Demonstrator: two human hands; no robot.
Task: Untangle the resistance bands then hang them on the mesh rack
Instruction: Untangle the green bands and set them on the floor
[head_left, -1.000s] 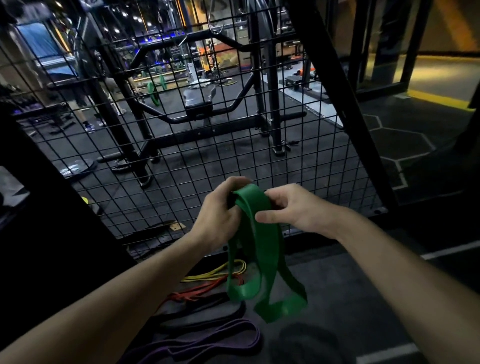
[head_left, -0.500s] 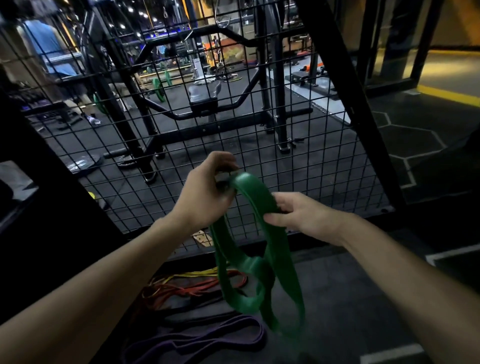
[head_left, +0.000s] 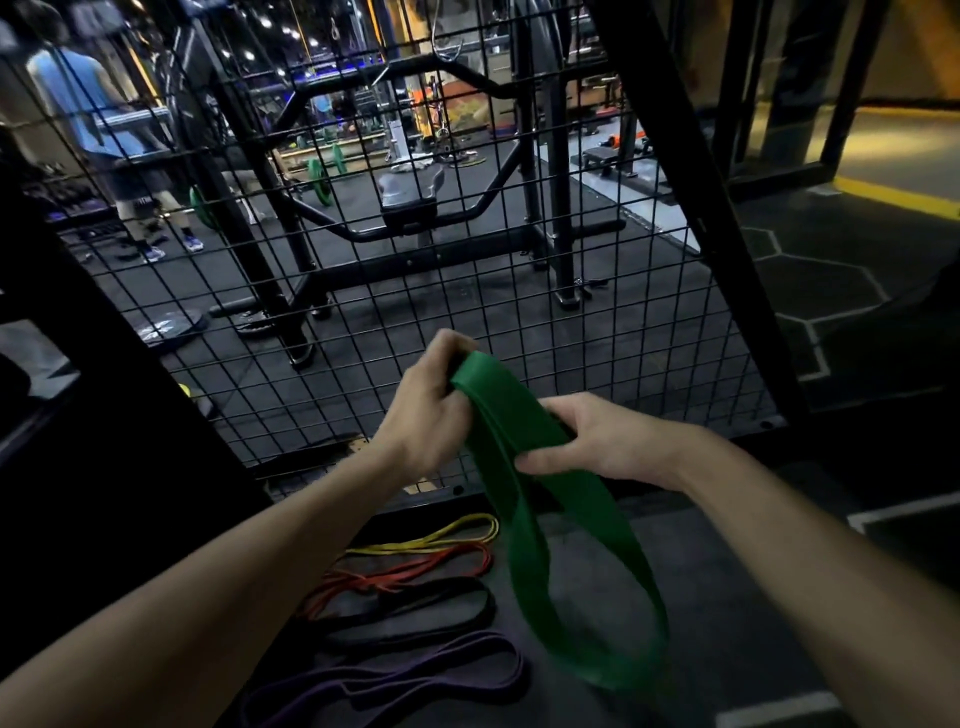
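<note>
Gripping the wide green rubber resistance band (head_left: 524, 499), both the left hand (head_left: 426, 415) and right hand (head_left: 597, 441) are clamping its top; the hanging loop is risking snagging the floor bands (head_left: 415, 587).

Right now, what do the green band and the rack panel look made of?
Green band: looks like matte rubber or latex, a flat wide strip drooping limply in a loop. Mesh rack: apparently black-coated metal wire, thin straight bars in a rigid square grid.
</note>
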